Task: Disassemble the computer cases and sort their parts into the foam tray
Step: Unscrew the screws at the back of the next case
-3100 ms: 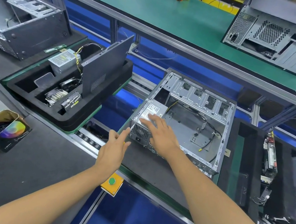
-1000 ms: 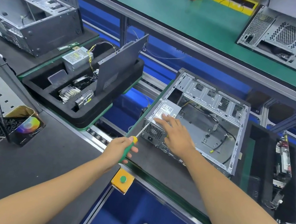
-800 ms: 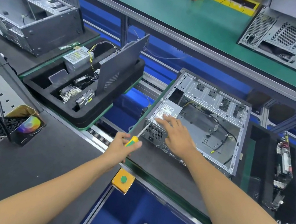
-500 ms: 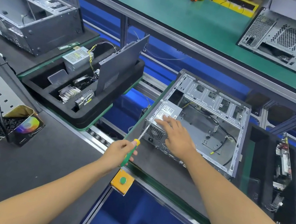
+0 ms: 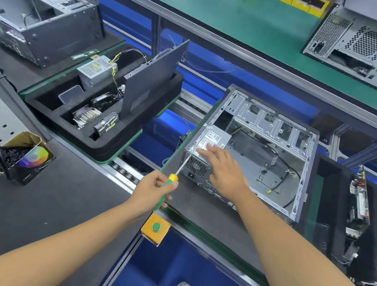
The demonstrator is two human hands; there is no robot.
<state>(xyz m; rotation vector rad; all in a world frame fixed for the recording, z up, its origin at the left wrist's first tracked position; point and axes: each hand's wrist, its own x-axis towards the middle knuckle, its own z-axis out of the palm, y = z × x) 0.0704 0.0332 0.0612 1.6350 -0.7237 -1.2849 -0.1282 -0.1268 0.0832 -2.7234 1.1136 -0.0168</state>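
Head view: a worker at a disassembly line sets a screwdriver (image 5: 171, 184) to the near left corner of an open case (image 5: 255, 151), apparently to free the power supply (image 5: 209, 146) mounted in that corner. The left hand (image 5: 152, 191) is curled tight round the green-and-yellow handle, the shaft angled up toward the case's rear face beside the fan grille; whether the tip sits in a screw head is too small to tell. The right hand (image 5: 225, 171) lies flat, fingers straight and together, pressing on the top of the power supply and gripping nothing. Done well, the step likely calls for keeping the shaft square to the screw and pushing in along its line so the tip does not slip, while the flat hand steadies the unit so it does not drop or drag on its cables as the last screw comes out. The case lies on its side on a dark mat on the conveyor; the foam tray (image 5: 98, 143) sits well to its left, already holding another power supply, a side panel standing on edge and smaller parts.
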